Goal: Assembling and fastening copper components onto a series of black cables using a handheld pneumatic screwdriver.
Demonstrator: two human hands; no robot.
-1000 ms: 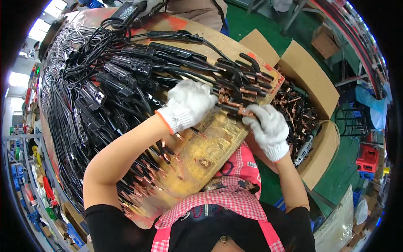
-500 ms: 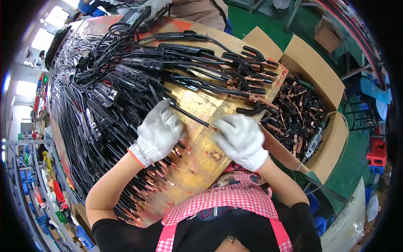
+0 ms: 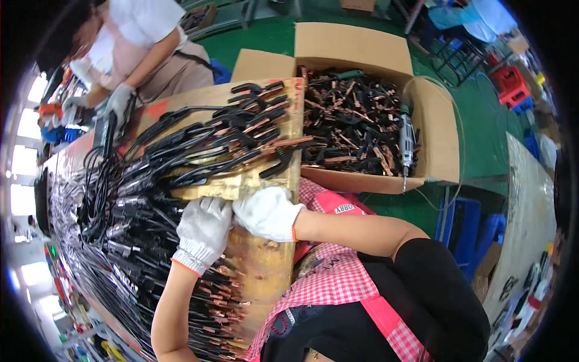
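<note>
Both of my hands wear white knitted gloves and meet over the bench's near half. My left hand (image 3: 204, 230) is closed, its fingers curled round a black cable that the gloves now mostly hide. Against its fingertips, my right hand (image 3: 265, 214) is closed too; whatever it grips is hidden. Left of them spreads a thick bundle of black cables (image 3: 142, 259), many with bare copper ends (image 3: 226, 308) pointing toward me. Beyond my hands lie several cables fitted with black-and-copper clamps (image 3: 256, 123).
An open cardboard box (image 3: 356, 45) full of black-and-copper clamp parts stands at the bench's right edge. A power screwdriver (image 3: 406, 142) with a hose lies on its right side. Across the wooden bench (image 3: 271, 265), a co-worker's gloved hand (image 3: 120, 102) is among black cables.
My view has swung to the right. My hands have come together, and the cable that stretched between them is now covered. More of the co-worker and the box shows.
</note>
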